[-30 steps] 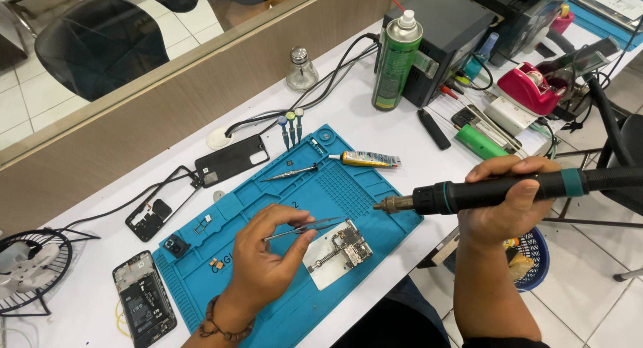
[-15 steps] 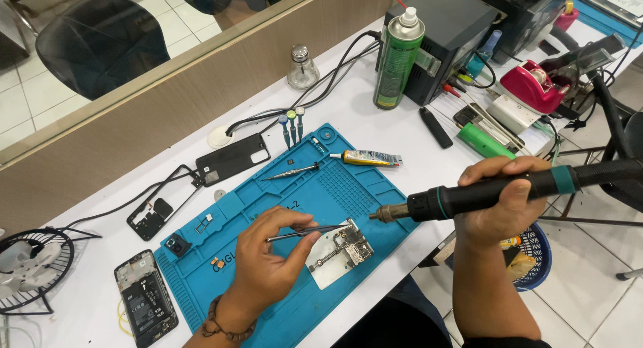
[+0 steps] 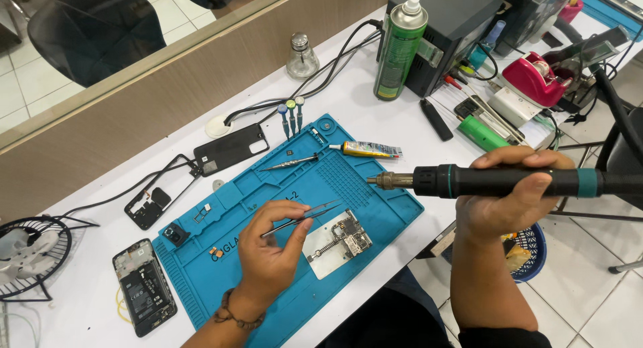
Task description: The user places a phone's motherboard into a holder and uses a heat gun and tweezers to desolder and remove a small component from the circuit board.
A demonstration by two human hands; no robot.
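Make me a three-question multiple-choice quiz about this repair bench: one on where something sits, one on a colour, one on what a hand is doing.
1. Where does the circuit board lie?
A. on the blue work mat
B. under the small fan
C. beside the tape dispenser

2. What colour is the spray can?
A. red
B. green
C. yellow

3. What does the right hand hold?
A. nothing
B. a glue tube
C. a hot-air tool

Answers:
1 A, the board sits in a clamp on the mat's near edge.
2 B, its body is green with a white cap.
3 C, the fingers wrap the tool's black handle, while the left hand grips tweezers.
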